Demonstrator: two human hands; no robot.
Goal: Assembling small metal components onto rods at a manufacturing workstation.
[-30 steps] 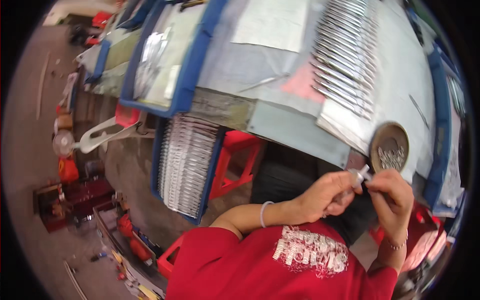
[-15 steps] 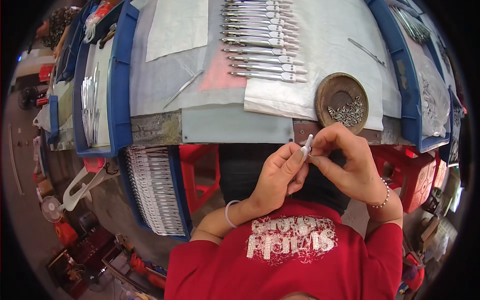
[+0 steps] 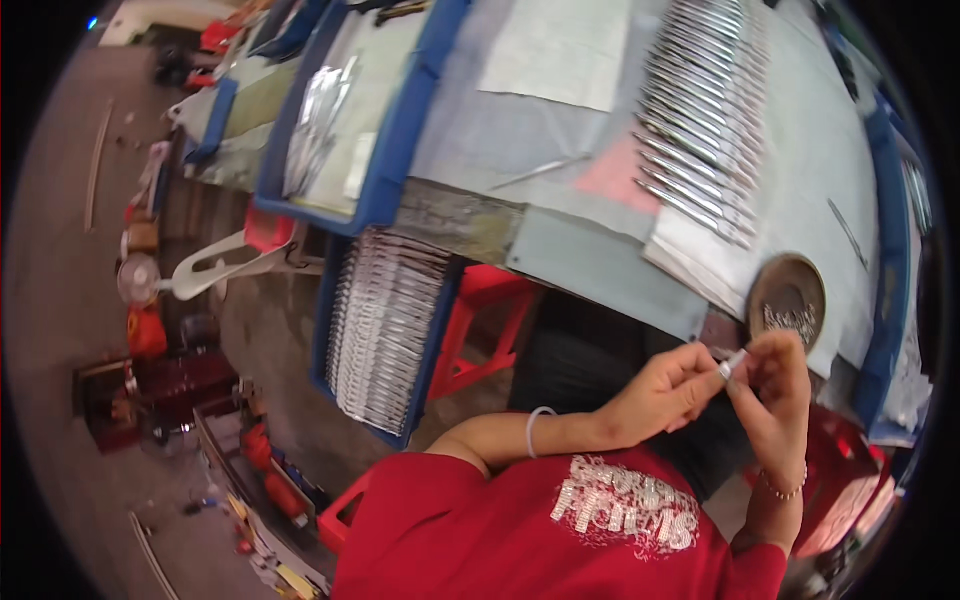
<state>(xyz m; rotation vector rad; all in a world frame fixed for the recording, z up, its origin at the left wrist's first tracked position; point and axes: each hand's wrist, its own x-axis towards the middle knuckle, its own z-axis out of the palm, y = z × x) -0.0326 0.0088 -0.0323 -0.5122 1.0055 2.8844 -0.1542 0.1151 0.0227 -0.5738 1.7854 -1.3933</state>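
My left hand (image 3: 665,397) is closed, pinching a small white plastic piece (image 3: 734,362) between thumb and fingers. Right beside it, my right hand (image 3: 777,392) has thumb and forefinger drawn together at the piece; whatever they grip is too small and blurred to name. Just beyond the hands, a round brown bowl (image 3: 773,281) holds many small metal rivets (image 3: 795,322). Farther up the table lies a row of slim metal tools (image 3: 697,130) with white ends, resembling the piece in my hand.
A blue tray (image 3: 391,190) with thin metal rods stands on the table's left. Below it, a blue crate (image 3: 420,410) is packed with metal parts. Another blue tray (image 3: 885,340) borders the right side. Single metal tools (image 3: 540,171) lie on the cloth. Red stools (image 3: 480,350) stand underneath.
The whole view has turned and shifted, so table and hands now appear farther right and tilted. Both hands stay together at the white piece, near the bowl.
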